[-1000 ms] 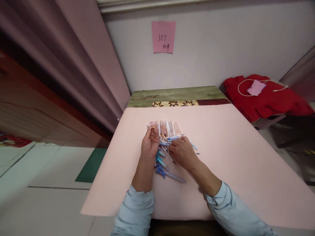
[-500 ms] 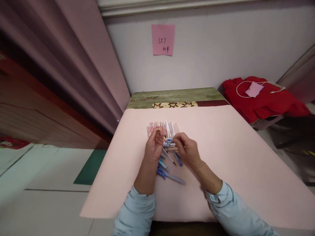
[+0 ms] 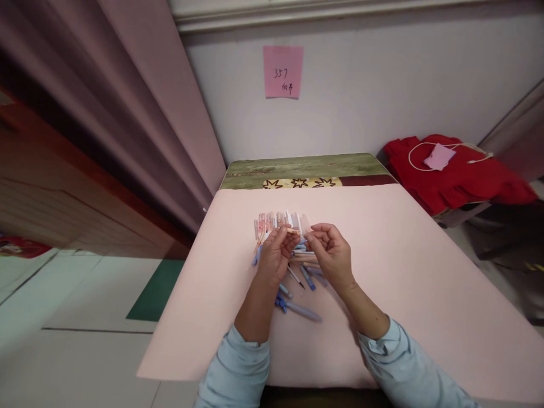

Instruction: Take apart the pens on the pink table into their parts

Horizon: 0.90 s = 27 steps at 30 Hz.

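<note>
Over the heap of pens, my left hand [image 3: 278, 252] pinches a slim pale-yellow pen [image 3: 293, 230] between thumb and fingers, its end pointing right. My right hand [image 3: 331, 252] is just to the right of that end, thumb and forefinger pressed together; whatever they hold is too small to make out. Behind my hands lies a row of pink and white pens [image 3: 266, 220]. Below are blue pens [image 3: 308, 277], a thin brush-tipped pen [image 3: 296, 276] and a pale-blue pen [image 3: 304, 311] with a dark-blue bow-like ornament [image 3: 281, 303].
Pale pink paper [image 3: 204, 317] covers most of the table, whose green patterned far end [image 3: 297, 167] shows. A pink note [image 3: 283, 72] is stuck on the wall. To the right, red cloth [image 3: 459, 184] carries a white cable and a paper slip. A curtain [image 3: 161, 85] hangs on the left.
My left hand has moved right and turned, so the pen now points toward my right hand. The right hand has risen slightly and shifted right, bringing the two hands close together.
</note>
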{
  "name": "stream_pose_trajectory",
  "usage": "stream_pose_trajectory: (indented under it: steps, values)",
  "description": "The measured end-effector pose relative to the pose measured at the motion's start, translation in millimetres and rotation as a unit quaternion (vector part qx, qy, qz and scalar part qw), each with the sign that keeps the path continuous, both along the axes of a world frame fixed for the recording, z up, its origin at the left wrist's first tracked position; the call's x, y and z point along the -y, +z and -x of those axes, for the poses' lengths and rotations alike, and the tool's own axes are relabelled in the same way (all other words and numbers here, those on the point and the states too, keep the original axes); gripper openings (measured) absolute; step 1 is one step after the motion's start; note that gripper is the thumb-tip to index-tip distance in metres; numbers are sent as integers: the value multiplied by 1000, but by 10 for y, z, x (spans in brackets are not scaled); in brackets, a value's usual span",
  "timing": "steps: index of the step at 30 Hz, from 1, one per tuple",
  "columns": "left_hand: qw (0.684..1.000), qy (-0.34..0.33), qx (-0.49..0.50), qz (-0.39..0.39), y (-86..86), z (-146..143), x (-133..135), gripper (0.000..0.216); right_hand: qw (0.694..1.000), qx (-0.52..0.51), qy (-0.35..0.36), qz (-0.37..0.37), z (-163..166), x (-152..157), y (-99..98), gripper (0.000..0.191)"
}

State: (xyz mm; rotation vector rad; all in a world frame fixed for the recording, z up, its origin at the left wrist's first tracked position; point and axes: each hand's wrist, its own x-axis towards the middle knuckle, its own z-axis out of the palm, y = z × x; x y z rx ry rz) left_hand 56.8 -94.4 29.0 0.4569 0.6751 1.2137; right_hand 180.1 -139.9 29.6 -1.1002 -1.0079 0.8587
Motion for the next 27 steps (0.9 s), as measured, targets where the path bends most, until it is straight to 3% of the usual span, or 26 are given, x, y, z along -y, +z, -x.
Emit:
stream_pose_trajectory:
  steps: [7,13,20,23,27]
  values:
    - [999,-17,-38,-32,-61,-10,11,28,998,60,-11,8,-38,-18,-74,29]
    - [998,2,-46,-34,-58,2,-5,26,986,146,-73,-17,-48,11,-46,24]
    - [998,-13,-43,-36,-55,-15,10,29,979,191,-72,-27,-47,28,-44,20]
    - [999,-24,-36,-30,-35,-23,29,28,982,177,-64,-25,-44,19,-48,22]
    - [999,-44,-13,-8,2,-25,47,25,999,48,-9,16,-47,-9,-19,31]
